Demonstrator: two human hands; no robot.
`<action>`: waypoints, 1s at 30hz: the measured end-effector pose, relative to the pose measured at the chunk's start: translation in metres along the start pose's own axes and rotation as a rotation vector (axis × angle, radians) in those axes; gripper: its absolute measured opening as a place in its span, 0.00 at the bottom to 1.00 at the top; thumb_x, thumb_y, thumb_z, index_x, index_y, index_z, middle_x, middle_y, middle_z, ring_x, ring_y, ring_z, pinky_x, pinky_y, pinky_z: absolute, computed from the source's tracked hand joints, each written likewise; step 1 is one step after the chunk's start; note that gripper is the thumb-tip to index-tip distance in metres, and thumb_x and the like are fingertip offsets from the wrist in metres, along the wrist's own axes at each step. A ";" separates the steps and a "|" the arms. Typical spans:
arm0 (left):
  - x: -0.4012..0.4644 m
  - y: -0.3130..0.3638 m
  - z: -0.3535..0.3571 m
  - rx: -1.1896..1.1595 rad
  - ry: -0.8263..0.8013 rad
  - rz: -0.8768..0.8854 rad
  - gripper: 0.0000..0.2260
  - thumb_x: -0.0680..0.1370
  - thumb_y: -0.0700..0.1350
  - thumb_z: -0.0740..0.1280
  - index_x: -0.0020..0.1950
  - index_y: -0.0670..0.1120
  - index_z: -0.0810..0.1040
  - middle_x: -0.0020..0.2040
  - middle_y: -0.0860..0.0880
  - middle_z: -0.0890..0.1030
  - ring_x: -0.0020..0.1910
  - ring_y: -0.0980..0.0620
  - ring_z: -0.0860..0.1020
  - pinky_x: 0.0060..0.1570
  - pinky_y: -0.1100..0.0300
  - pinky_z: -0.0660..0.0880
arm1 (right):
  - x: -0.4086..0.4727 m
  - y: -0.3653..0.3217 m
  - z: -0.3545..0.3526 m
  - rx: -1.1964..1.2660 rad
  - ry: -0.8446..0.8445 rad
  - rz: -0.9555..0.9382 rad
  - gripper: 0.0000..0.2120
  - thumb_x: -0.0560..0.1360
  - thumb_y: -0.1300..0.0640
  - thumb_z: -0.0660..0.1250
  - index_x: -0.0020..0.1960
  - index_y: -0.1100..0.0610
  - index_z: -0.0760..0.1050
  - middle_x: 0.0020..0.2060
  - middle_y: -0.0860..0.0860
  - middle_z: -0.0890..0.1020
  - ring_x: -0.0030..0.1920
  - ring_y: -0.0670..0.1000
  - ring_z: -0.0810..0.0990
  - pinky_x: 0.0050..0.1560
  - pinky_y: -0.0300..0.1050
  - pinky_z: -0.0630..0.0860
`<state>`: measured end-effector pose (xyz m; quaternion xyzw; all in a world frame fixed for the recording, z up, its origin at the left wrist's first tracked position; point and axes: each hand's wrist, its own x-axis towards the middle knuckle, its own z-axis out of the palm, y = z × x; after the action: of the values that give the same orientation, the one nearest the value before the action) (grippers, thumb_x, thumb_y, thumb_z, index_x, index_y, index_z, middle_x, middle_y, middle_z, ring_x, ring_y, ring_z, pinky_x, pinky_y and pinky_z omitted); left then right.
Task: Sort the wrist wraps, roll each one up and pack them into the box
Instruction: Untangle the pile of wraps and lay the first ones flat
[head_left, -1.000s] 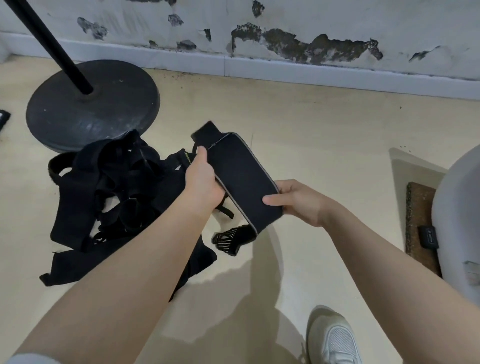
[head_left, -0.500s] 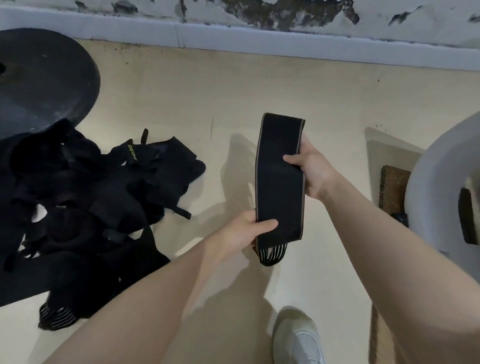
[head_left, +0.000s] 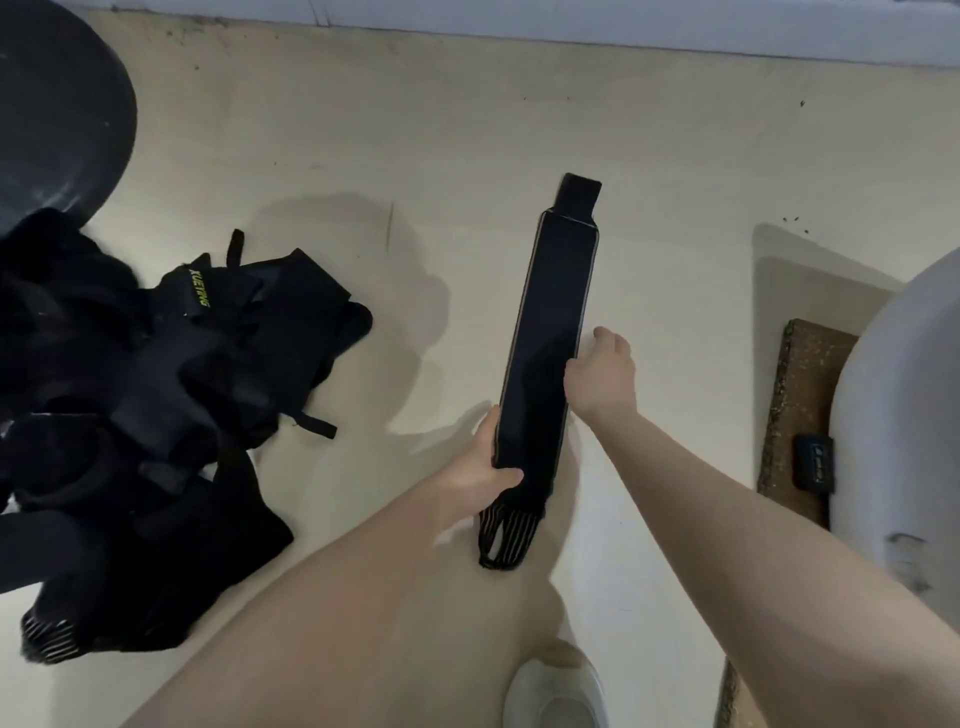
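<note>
Beige, smooth flooring (head_left: 519, 130) is seen beneath everything, bounded at the top by a pale baseboard (head_left: 675, 31). A round, matte black stand base (head_left: 52, 104) is seen at the upper left. A tangled heap of black fabric wrist wraps (head_left: 156, 405) is spread over the floor at the left, one strap lettered in yellow. A long, flat black elastic wrist wrap (head_left: 545, 353) with thin pale edging is stretched out straight at the centre, a narrower tab at its far end and a striped loop at its near end. Its near end is gripped by the left hand (head_left: 483, 467), thumb curled over the top face. The wrap's right edge is touched by the right hand (head_left: 602, 379); whether it is grasped cannot be told.
</note>
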<state>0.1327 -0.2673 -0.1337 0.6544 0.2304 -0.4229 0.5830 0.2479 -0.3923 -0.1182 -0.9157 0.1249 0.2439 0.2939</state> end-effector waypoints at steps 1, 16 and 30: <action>-0.002 -0.002 -0.004 0.080 -0.013 -0.001 0.31 0.79 0.43 0.62 0.77 0.57 0.51 0.71 0.51 0.69 0.67 0.51 0.71 0.65 0.60 0.67 | -0.006 -0.003 0.007 -0.055 0.006 -0.119 0.21 0.77 0.65 0.56 0.70 0.63 0.64 0.70 0.59 0.65 0.70 0.59 0.63 0.66 0.48 0.65; -0.147 -0.148 -0.177 0.731 1.068 -0.142 0.48 0.71 0.58 0.72 0.79 0.46 0.46 0.78 0.39 0.46 0.77 0.40 0.50 0.74 0.47 0.50 | -0.126 -0.146 0.193 -0.086 -0.857 -0.359 0.12 0.77 0.48 0.62 0.40 0.55 0.73 0.41 0.47 0.72 0.42 0.47 0.73 0.42 0.39 0.70; -0.172 -0.181 -0.203 1.073 0.626 -0.132 0.33 0.72 0.67 0.65 0.73 0.54 0.64 0.68 0.47 0.64 0.69 0.46 0.61 0.65 0.53 0.62 | -0.165 -0.154 0.181 0.526 -0.744 -0.050 0.07 0.78 0.63 0.63 0.48 0.52 0.76 0.43 0.47 0.83 0.44 0.47 0.82 0.49 0.45 0.79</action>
<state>-0.0457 -0.0013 -0.1025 0.9334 0.1857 -0.3030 0.0504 0.0977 -0.1470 -0.0875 -0.6628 0.0463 0.5091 0.5471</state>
